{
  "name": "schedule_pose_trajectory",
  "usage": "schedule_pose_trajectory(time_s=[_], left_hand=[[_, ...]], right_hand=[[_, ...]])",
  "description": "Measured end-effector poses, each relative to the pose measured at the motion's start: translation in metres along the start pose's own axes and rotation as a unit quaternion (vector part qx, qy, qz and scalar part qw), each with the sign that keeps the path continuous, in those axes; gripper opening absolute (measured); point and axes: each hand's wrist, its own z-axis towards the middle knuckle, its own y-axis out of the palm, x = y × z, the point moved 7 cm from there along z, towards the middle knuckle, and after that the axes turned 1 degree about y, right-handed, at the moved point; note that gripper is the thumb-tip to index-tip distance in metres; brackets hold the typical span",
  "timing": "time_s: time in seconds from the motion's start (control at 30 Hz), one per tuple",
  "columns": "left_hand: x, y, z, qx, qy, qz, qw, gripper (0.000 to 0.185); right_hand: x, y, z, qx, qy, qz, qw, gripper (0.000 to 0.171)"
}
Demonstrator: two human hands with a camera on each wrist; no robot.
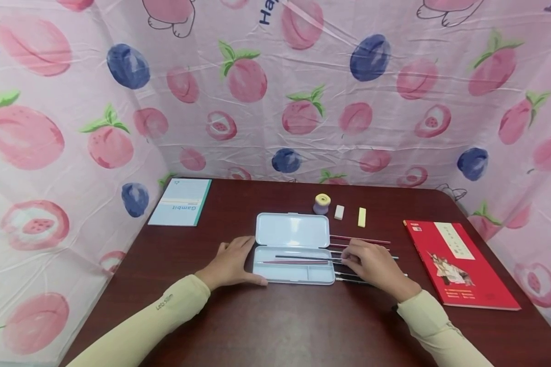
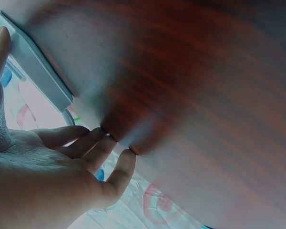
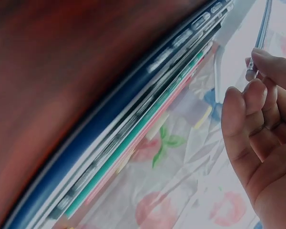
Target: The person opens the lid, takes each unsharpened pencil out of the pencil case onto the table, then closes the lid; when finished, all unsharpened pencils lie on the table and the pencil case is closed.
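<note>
A white pencil case (image 1: 292,230) lies open in the middle of the dark table (image 1: 275,321), lid flat behind its tray. A red pencil (image 1: 294,262) lies in the tray. My left hand (image 1: 239,255) rests flat on the table, fingers straight, with the thumb against the case's front left corner (image 2: 33,62). My right hand (image 1: 349,260) is at the case's right side and pinches the end of a dark pencil (image 1: 303,257), which reaches over the tray. In the right wrist view the fingertips (image 3: 257,62) hold that pencil (image 3: 263,28). Several more pencils (image 1: 362,240) lie by this hand.
A teal notebook (image 1: 181,201) lies at the back left, a red book (image 1: 459,262) at the right. Behind the case stand a small yellow and purple round thing (image 1: 322,204), a white eraser (image 1: 339,212) and a yellow eraser (image 1: 361,216). Fruit-printed cloth (image 1: 303,102) walls the table.
</note>
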Motion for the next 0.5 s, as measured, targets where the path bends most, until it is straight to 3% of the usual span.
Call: schedule_pose_trajectory(time_s=[0.5], left_hand=[[0.000, 0.001, 0.000, -0.002, 0.000, -0.005, 1.0000, 0.129]], right_hand=[[0.028, -0.032, -0.051, 0.049, 0.002, 0.028, 0.998, 0.027]])
